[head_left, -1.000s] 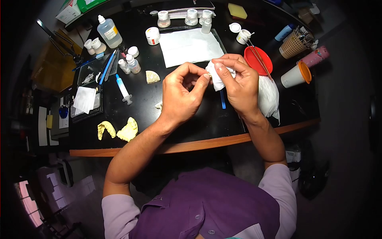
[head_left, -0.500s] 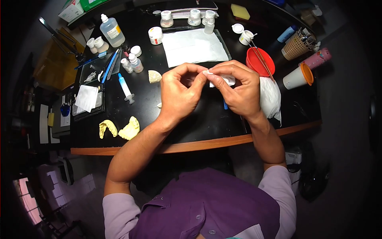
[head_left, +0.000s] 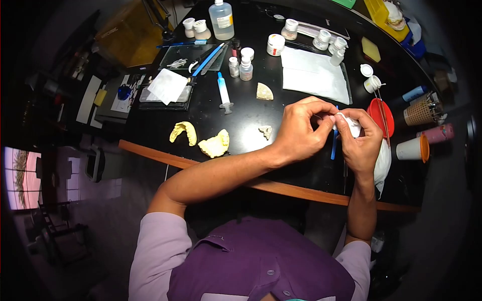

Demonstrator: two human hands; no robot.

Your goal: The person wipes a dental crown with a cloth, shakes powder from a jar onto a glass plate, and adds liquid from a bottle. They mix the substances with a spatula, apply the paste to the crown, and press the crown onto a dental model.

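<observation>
My left hand (head_left: 305,130) is pinched, thumb and forefinger meeting my other fingertips above the black bench. Whatever lies in that pinch is too small and hidden to name. My right hand (head_left: 364,143) is closed around a crumpled white tissue (head_left: 355,127), which shows between its thumb and fingers. Behind the hands, a thin blue-handled tool (head_left: 334,145) lies on the bench. Left of my left hand is a small piece of a dental model (head_left: 265,132), and further back a beige, wedge-shaped honeycomb block (head_left: 264,92).
Two yellow dental casts (head_left: 215,144) lie near the wooden bench edge (head_left: 301,192). A syringe (head_left: 224,95), small bottles (head_left: 246,68) and a white sheet (head_left: 314,75) are further back. To the right are a red bowl (head_left: 374,110), a white bag (head_left: 383,168) and an orange-lidded cup (head_left: 409,150).
The head view has swung left, so the bench items appear further right. Both hands remain together at the fingertips; more of the tissue shows in my right hand.
</observation>
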